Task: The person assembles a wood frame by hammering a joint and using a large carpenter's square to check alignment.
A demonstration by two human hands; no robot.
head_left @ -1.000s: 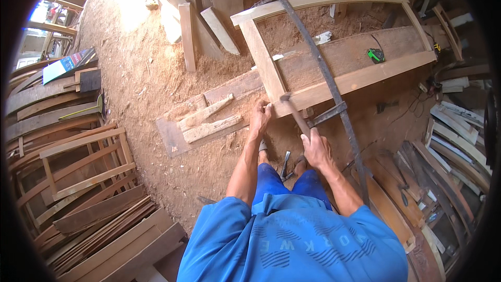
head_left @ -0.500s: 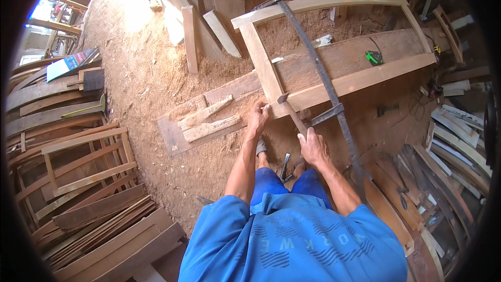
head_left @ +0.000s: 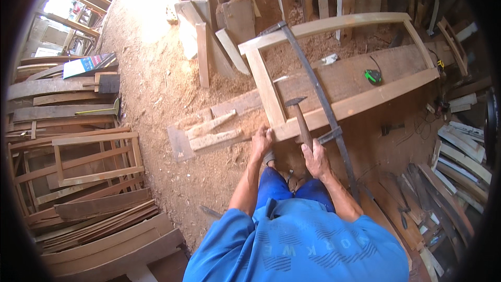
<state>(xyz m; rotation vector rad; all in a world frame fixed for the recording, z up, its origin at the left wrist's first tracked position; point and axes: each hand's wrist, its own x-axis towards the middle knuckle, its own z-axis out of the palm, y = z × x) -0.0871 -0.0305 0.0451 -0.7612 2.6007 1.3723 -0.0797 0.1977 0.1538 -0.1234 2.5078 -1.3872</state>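
Observation:
My right hand (head_left: 316, 160) is closed round the wooden handle of a hammer (head_left: 302, 121), whose dark head is over the near left corner of a pale wooden frame (head_left: 360, 103). Beside that corner, at the end of the near rail, my left hand (head_left: 262, 140) has its fingers curled together; what they hold, if anything, is hidden. One long side of the frame is curved. A long dark metal bar clamp (head_left: 314, 79) spans the frame from its curved far rail to its near rail, close to my right hand.
Under the frame lies a broad plank (head_left: 344, 75) bearing a green tape measure (head_left: 373, 77). Two rough wood strips (head_left: 214, 140) rest at its left end. Boards (head_left: 240, 21) lean at the back; stacked frames and planks (head_left: 99, 159) line the left. Sawdust covers the floor; timber and tools (head_left: 407, 198) crowd the right.
The hammer's head has lifted away from the frame's corner, its handle now more upright in my right hand. My left hand stays by the corner. The whole view has shifted slightly.

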